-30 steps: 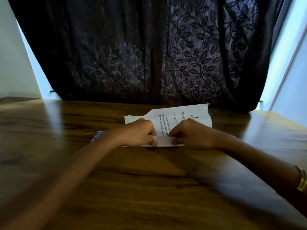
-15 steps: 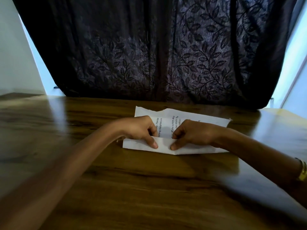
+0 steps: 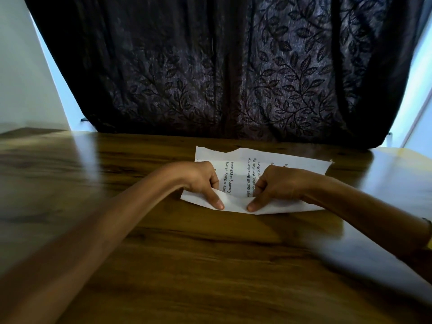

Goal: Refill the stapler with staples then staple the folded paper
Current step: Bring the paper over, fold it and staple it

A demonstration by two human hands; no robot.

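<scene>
A white sheet of paper [image 3: 240,169] with printed text and a torn far edge lies on the wooden table [image 3: 187,253]. Its near edge is turned up into a fold. My left hand [image 3: 201,181] pinches that folded edge at the left, index finger pressed on the crease. My right hand [image 3: 278,185] pinches it at the right, thumb down on the crease. The two hands are close together, fingertips a short way apart. No stapler or staples are in view.
A dark curtain [image 3: 222,66] with a leaf pattern hangs right behind the table's far edge. Pale walls show at both sides. A blurred pale shape [image 3: 374,260] lies on the table under my right forearm. A bracelet [image 3: 429,232] is on my right wrist.
The paper has come nearer and turned so more of the printed side shows. The fold along the near edge has grown longer, with both hands staying on it.
</scene>
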